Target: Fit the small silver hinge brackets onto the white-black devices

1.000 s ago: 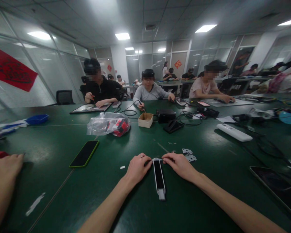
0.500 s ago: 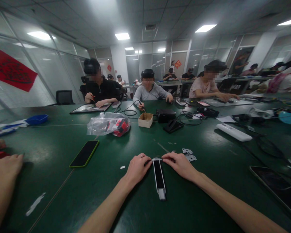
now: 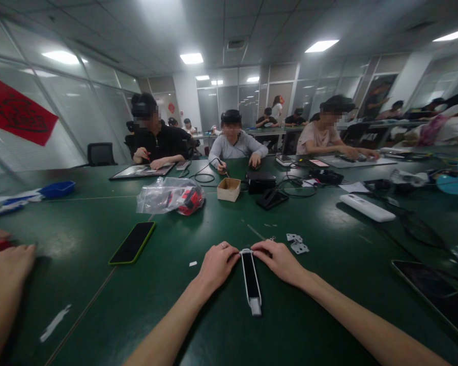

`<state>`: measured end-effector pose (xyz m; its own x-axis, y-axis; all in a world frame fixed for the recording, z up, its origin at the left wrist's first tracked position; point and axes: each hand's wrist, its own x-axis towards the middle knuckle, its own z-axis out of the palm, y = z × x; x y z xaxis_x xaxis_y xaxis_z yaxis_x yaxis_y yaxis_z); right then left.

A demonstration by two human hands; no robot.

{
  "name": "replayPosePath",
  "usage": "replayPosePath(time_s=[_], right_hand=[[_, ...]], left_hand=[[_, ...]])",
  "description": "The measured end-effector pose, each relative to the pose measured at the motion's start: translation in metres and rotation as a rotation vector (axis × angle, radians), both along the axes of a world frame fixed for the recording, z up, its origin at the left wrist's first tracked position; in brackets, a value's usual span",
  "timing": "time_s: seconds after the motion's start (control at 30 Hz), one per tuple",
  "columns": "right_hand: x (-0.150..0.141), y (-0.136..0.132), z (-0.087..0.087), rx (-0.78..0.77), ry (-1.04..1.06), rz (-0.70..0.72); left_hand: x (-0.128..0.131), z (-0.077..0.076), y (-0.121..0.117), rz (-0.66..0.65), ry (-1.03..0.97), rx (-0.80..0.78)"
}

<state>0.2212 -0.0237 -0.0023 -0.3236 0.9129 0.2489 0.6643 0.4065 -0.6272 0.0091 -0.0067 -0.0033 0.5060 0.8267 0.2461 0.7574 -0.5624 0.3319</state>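
A narrow device (image 3: pixel 251 277) with a black face, a white frame and a pale block at its near end lies on the green table in front of me. My left hand (image 3: pixel 218 262) has its thumb and fingers pinched at the left of the device's far end. On the other side, my right hand (image 3: pixel 278 259) pinches the right of that same end. A small pale piece spans the far end between my fingertips, and its exact shape is hidden. Right of my right hand lie several flat grey-white pieces (image 3: pixel 298 244) with holes.
A green-edged phone (image 3: pixel 133 243), a bag of red parts (image 3: pixel 171 195) and a small box (image 3: pixel 229 189) lie ahead. To the right are a white device (image 3: pixel 367 208) and a dark tablet (image 3: pixel 435 295). Another person's hand (image 3: pixel 9 264) rests at left; co-workers sit opposite.
My right hand has shifted slightly left, its fingertips closer to the device's far end. My left hand and the device stay nearly in place.
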Motion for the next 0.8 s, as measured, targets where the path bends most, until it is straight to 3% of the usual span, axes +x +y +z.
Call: replayPosePath(time_s=[0.8], right_hand=[[-0.0028,-0.0049,0.0035,0.042,0.008,-0.014]], left_hand=[[0.0002,-0.0006,0.0009,-0.002,-0.021,-0.021]])
